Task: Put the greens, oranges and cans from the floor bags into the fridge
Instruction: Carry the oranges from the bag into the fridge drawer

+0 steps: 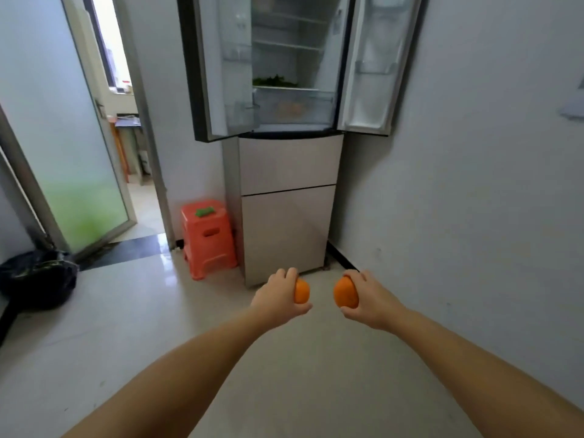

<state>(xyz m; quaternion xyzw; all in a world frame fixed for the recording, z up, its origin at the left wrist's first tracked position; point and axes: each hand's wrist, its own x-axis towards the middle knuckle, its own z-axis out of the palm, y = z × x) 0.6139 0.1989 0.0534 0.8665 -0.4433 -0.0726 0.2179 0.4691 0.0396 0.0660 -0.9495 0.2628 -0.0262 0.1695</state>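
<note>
Two arms out front over pale glossy floor (132, 311). Left hand (278, 295) curled round one orange (301, 290); right hand (366, 298) curled round a second orange (345, 292), fingers over the top, thumb beneath. Both fruits level, near each other but apart, held low in front of the fridge (289, 210). Upper fridge doors both swung wide: left door (218, 67) and right door (369, 61) with clear door bins. Greens (273, 81) lying on the lowest glass shelf; beneath it a clear crisper drawer (294, 107) with blurred orange shapes inside, probably more oranges, count not readable. Upper shelves too blurred to judge. Lower fridge drawers closed. Orange plastic stool (208, 241) just beside the fridge's left lower corner, small green item (205, 212) on its seat. Black bag (38, 279) on the floor far left, well apart from the hands, some green showing at its mouth. Frosted glass door (79, 153) standing open at left, doorway behind it onto a brighter room. Grey wall (474, 184) close along the right side. Bare floor between hands and fridge base.
</note>
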